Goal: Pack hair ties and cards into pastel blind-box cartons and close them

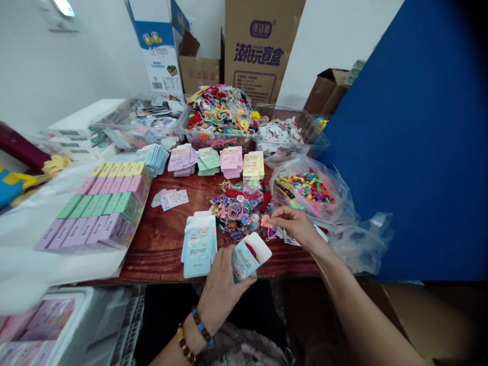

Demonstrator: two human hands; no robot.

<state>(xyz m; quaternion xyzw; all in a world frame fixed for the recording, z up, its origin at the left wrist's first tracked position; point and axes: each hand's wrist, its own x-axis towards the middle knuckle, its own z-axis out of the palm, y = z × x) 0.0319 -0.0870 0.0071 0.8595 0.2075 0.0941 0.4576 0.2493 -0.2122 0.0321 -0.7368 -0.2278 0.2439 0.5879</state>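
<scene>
My left hand [223, 277] is wrapped round a small light-blue carton [244, 259], tilted with its white flap up and something red showing inside. Pinched in the fingertips of my right hand [292, 226] is a small orange-pink trinket [266, 220], just above and right of the carton. A loose heap of hair ties and small trinkets [238, 208] lies behind the carton on the dark red wooden table [163, 254]. Flattened light-blue cartons [198, 249] are stacked left of my left hand. Small printed cards [173, 199] rest farther left.
Filled cartons [95, 206] stand in coloured rows at left. Flat purple, green, pink and yellow cartons [232, 161] lie in stacks behind the heap. Clear bins [219, 137] of trinkets and papers line the back. A plastic bag [312, 190] of colourful pieces sits near a blue panel [412, 152].
</scene>
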